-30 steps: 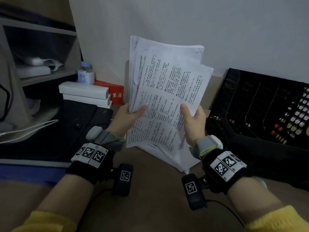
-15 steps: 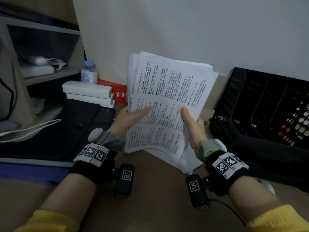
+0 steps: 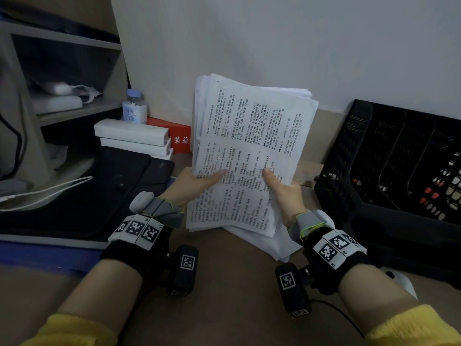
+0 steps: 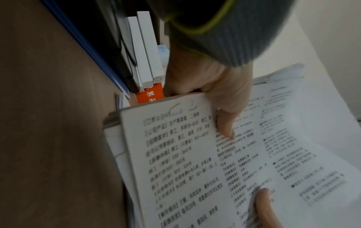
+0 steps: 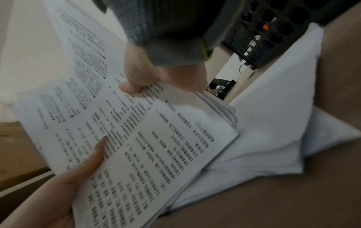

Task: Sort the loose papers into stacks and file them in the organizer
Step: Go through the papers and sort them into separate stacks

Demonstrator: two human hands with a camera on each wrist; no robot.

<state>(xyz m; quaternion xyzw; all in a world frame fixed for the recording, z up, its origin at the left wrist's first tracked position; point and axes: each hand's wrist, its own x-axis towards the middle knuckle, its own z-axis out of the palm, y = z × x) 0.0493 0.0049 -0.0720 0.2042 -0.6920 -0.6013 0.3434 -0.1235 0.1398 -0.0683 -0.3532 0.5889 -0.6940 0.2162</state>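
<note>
Gripping the sheaf of white printed papers (image 3: 249, 156) at its left edge, thumb on top, the left hand (image 3: 192, 186) holds it up above the brown desk (image 3: 224, 295); the right hand (image 3: 284, 193) pinches its right edge. Further right, apart, sits the black perforated plastic organizer (image 3: 399, 171).

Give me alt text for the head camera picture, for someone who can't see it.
Two hands, left hand and right hand, hold a printed stack of papers upright over a brown desk, thumbs on the front sheet. A black mesh organizer stands to the right; white boxes lie to the left.
</note>
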